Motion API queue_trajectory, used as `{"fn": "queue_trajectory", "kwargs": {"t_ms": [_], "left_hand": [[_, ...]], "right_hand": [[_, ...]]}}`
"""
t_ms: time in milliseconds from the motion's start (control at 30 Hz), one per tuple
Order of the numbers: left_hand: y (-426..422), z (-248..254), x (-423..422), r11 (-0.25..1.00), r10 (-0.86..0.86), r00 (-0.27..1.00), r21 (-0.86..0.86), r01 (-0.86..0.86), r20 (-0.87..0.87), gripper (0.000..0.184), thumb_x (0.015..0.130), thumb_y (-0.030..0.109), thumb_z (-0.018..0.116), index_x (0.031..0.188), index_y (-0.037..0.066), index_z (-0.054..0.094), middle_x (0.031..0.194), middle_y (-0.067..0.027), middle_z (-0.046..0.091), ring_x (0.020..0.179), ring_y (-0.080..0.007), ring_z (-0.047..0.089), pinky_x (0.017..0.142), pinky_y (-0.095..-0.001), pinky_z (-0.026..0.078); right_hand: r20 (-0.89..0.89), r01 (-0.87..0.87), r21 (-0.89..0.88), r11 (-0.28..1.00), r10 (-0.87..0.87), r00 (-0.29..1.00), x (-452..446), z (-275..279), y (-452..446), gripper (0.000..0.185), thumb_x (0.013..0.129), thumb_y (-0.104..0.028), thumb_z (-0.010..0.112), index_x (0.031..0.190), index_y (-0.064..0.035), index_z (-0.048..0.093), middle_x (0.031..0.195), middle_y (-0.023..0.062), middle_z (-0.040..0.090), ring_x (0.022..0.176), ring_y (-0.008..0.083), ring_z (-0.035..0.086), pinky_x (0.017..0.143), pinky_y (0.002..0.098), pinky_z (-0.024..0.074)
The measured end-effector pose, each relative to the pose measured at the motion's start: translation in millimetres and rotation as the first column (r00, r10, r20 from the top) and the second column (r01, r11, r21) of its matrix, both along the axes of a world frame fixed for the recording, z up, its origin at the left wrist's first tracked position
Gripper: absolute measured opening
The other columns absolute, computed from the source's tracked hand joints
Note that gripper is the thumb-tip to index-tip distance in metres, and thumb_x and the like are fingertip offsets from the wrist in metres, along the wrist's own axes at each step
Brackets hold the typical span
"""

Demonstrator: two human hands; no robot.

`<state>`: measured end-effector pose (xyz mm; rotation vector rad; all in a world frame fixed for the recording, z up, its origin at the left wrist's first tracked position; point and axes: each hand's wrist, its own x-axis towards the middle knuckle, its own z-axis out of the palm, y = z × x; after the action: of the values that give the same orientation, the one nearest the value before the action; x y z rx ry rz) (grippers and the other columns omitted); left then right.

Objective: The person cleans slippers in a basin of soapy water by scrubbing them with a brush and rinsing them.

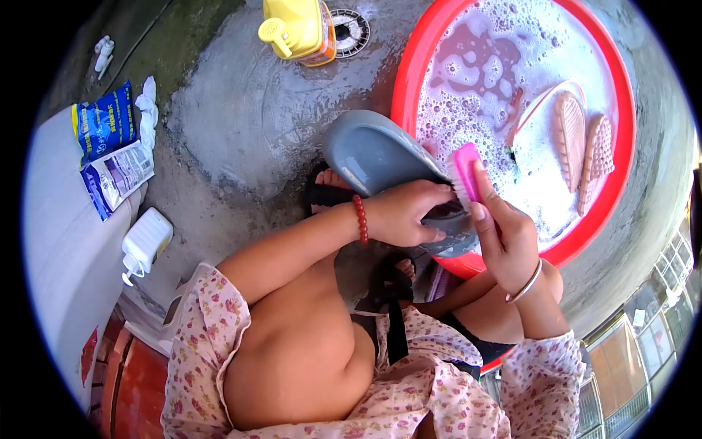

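My left hand (406, 212), with a red bead bracelet at its wrist, grips a wet grey-blue slipper (373, 150) around its middle. The slipper is tilted, its broad end pointing up and left, beside the rim of a red basin (404, 88). In my right hand (506, 238) is a pink scrub brush (468, 172), pinched between thumb and fingers. Its white bristles face the slipper, close to my left fingertips; whether they touch it I cannot tell. Behind the brush, foamy water (468, 58) fills the basin, and a pair of pink slippers (581, 150) pokes out of the suds.
A yellow jug (296, 29) stands near a round floor drain (351, 33). At the left are a blue packet (106, 124), a white-and-purple packet (121, 175) and a white pump bottle (148, 238). My knees and sandalled feet are close beneath my hands on the wet concrete floor.
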<state>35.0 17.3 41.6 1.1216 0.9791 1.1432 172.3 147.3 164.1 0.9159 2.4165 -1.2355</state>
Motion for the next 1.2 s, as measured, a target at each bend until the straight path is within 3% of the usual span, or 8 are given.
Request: {"fn": "queue_trajectory", "kwargs": {"t_ms": [400, 433, 533, 567, 700, 800, 967, 1200], "left_hand": [[8, 1, 1, 0.963, 0.102, 0.904, -0.268, 0.014, 0.415, 0.031, 0.087, -0.005, 0.06, 0.118, -0.001, 0.058, 0.108, -0.0064, 0.064, 0.103, -0.0141, 0.06, 0.09, -0.0317, 0.049], [5, 2, 2, 0.966, 0.116, 0.894, -0.26, 0.001, 0.433, 0.03, 0.088, -0.005, 0.06, 0.118, -0.001, 0.058, 0.109, -0.0066, 0.064, 0.103, -0.014, 0.06, 0.09, -0.0316, 0.05], [-3, 14, 0, 0.971, 0.234, 0.97, 0.064, -0.23, -0.066, 0.028, 0.091, -0.003, 0.06, 0.119, -0.003, 0.058, 0.115, -0.0082, 0.064, 0.104, -0.0147, 0.061, 0.092, -0.0318, 0.049], [-3, 21, -4, 0.955, 0.267, 0.947, -0.179, -0.236, 0.178, 0.028, 0.095, 0.0, 0.057, 0.122, -0.004, 0.058, 0.123, -0.0101, 0.061, 0.109, -0.0161, 0.06, 0.096, -0.0325, 0.048], [8, 23, -20, 0.815, 0.567, 0.78, -0.316, -0.485, 0.264, 0.041, 0.094, -0.001, 0.057, 0.134, -0.006, 0.049, 0.125, -0.0133, 0.06, 0.117, -0.0182, 0.058, 0.101, -0.0331, 0.046], [17, 16, -34, 0.852, 0.499, 0.679, -0.448, -0.271, 0.538, 0.042, 0.09, -0.001, 0.056, 0.131, -0.007, 0.05, 0.122, -0.0139, 0.062, 0.116, -0.0207, 0.059, 0.102, -0.0337, 0.045], [43, 15, -36, 0.768, 0.592, 0.239, -0.629, 0.12, 0.769, 0.064, 0.101, 0.054, 0.036, 0.129, -0.001, 0.051, 0.129, -0.0253, 0.058, 0.118, -0.0353, 0.059, 0.107, -0.0459, 0.041], [49, -2, -20, 0.891, 0.389, 0.427, -0.451, 0.05, 0.816, 0.097, 0.086, 0.084, 0.019, 0.137, 0.006, 0.045, 0.123, -0.0175, 0.06, 0.108, -0.0289, 0.064, 0.097, -0.046, 0.05]], "right_hand": [[0.022, 0.237, 0.262, 0.936, -0.251, 0.968, 10, -9, -66, 0.057, 0.094, -0.022, 0.061, 0.148, -0.0168, 0.044, 0.065, 0.014, 0.06, 0.052, 0.0331, 0.06, 0.049, 0.0432, 0.0465], [0.069, 0.212, 0.194, 0.958, -0.229, 0.971, 18, 3, -73, 0.051, 0.098, -0.012, 0.053, 0.148, -0.0093, 0.042, 0.078, 0.024, 0.065, 0.066, 0.0349, 0.067, 0.061, 0.0389, 0.0507], [0.015, 0.259, 0.214, 0.942, -0.268, 0.963, 8, 3, -71, 0.052, 0.098, -0.01, 0.053, 0.149, -0.0089, 0.042, 0.077, 0.022, 0.064, 0.064, 0.0305, 0.067, 0.06, 0.0371, 0.0504], [-0.119, 0.297, 0.247, 0.922, -0.275, 0.954, -5, -10, -63, 0.05, 0.1, -0.012, 0.052, 0.149, -0.0091, 0.042, 0.075, 0.0192, 0.063, 0.059, 0.0259, 0.063, 0.058, 0.0354, 0.0485], [-0.163, 0.34, 0.322, 0.883, -0.303, 0.939, -56, -32, -30, 0.055, 0.097, -0.02, 0.056, 0.149, -0.0129, 0.041, 0.063, 0.0156, 0.06, 0.052, 0.034, 0.06, 0.048, 0.0427, 0.045], [-0.118, 0.327, 0.324, 0.888, -0.305, 0.945, -42, -36, -48, 0.055, 0.097, -0.022, 0.056, 0.149, -0.0126, 0.041, 0.061, 0.0168, 0.059, 0.051, 0.0342, 0.06, 0.048, 0.0437, 0.0449], [0.0, 0.215, 0.395, 0.893, -0.235, 0.972, -62, -34, -43, 0.05, 0.098, -0.025, 0.054, 0.146, -0.0126, 0.046, 0.062, 0.0212, 0.06, 0.057, 0.0371, 0.064, 0.052, 0.0442, 0.0481], [0.007, 0.249, 0.396, 0.884, -0.274, 0.962, -45, -32, -59, 0.052, 0.097, -0.023, 0.056, 0.146, -0.0122, 0.045, 0.062, 0.0208, 0.061, 0.055, 0.0369, 0.063, 0.051, 0.044, 0.0469]]}}
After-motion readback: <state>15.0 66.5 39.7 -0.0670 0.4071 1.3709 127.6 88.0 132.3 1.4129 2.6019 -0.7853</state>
